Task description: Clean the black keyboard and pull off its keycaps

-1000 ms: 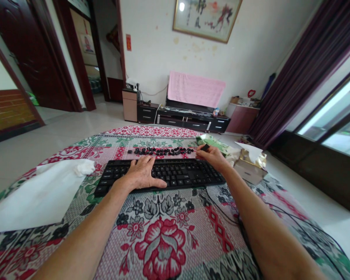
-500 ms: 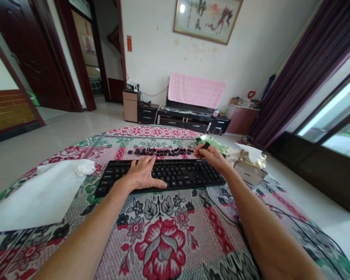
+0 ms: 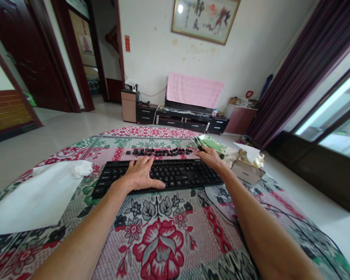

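Observation:
A black keyboard [image 3: 182, 174] lies across the patterned tablecloth. My left hand [image 3: 141, 173] rests on its left-middle part, thumb and fingers spread, gripping nothing. Just above the keyboard's right end is my right hand [image 3: 210, 157], closed around a small black-handled tool [image 3: 200, 148]. A thin metal part of that tool points up and left; its exact kind is too small to make out. Behind the keyboard, several loose black keycaps [image 3: 160, 152] form an uneven row. Part of the keyboard, right of the middle, looks dark and without visible lettering.
White paper [image 3: 36, 198] lies at the left with a crumpled tissue [image 3: 82, 169] on it. A green packet [image 3: 211, 143] and a tissue box [image 3: 248, 171] stand right of the keyboard. Black cable [image 3: 221, 210] runs over the cloth. A low cabinet [image 3: 181, 123] stands beyond the table.
My right hand has turned the black-handled tool, so its thin metal part now shows pointing away, up and left. My left hand stays on the keyboard.

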